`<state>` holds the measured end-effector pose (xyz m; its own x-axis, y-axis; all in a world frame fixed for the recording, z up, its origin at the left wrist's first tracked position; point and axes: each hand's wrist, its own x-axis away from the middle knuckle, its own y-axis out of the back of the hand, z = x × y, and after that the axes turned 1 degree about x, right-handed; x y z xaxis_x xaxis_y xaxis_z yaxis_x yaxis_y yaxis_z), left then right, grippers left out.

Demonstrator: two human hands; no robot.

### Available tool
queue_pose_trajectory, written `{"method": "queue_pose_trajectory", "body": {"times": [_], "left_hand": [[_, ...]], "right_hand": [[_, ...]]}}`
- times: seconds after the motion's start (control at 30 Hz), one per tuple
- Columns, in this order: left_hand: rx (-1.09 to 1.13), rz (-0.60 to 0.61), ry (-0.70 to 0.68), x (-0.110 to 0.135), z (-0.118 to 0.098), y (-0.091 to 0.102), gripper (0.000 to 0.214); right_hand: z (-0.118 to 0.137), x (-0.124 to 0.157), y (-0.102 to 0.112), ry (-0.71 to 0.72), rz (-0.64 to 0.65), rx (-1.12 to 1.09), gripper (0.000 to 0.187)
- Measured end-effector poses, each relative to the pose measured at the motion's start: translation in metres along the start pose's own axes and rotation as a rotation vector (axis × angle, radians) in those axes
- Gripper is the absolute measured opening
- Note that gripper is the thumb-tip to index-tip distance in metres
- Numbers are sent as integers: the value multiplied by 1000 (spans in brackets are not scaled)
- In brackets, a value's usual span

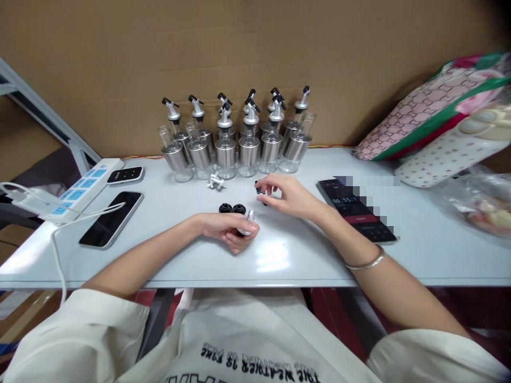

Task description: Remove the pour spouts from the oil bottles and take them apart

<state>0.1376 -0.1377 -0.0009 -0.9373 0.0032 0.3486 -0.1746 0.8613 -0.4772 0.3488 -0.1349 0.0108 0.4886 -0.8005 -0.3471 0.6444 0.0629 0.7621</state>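
My left hand (229,230) rests on the white table (279,255), fingers curled round a small silver pourer spout (248,223). My right hand (285,196) hovers just behind it, fingertips pinching a small black part (260,190). Two black round caps (232,208) lie on the table between the hands. A loose silver spout (216,183) lies further back. Several glass and steel oil bottles (235,143) with pourer tops stand in a row at the back.
A black phone (112,218) on a cable and a white power strip (80,189) lie at left, with a small black device (125,175). A phone showing a timer (357,210) lies at right. Patterned bags (439,117) and a plastic bag (479,205) sit far right.
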Motion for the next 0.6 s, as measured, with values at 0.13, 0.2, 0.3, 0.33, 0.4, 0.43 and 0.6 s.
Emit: {"method": "queue_pose_trajectory", "body": {"times": [0.13,0.2,0.3,0.33,0.4,0.43,0.6], "left_hand": [[-5,-7,-24,-1,2,2,50],[-2,-9,-24,-1,2,2,52],[-18,-19,-42,-1,3,1,58],[-24,-25,-53,-2,2,1,60],[-24,-37,-76,-2,2,1,65],[-22,-37,-80,-3,2,0,67],[-50,10,-33,-3,0,0,68]], "right_hand": [[22,2,-4,-10,-21,-362,21],[28,2,-6,-22,18,-491,22],[28,2,-8,-44,42,-563,23],[28,2,-8,-53,53,-581,24],[28,2,-8,-63,79,-616,25],[29,2,-9,-65,90,-629,25],[35,3,-12,-104,148,-673,23]]}}
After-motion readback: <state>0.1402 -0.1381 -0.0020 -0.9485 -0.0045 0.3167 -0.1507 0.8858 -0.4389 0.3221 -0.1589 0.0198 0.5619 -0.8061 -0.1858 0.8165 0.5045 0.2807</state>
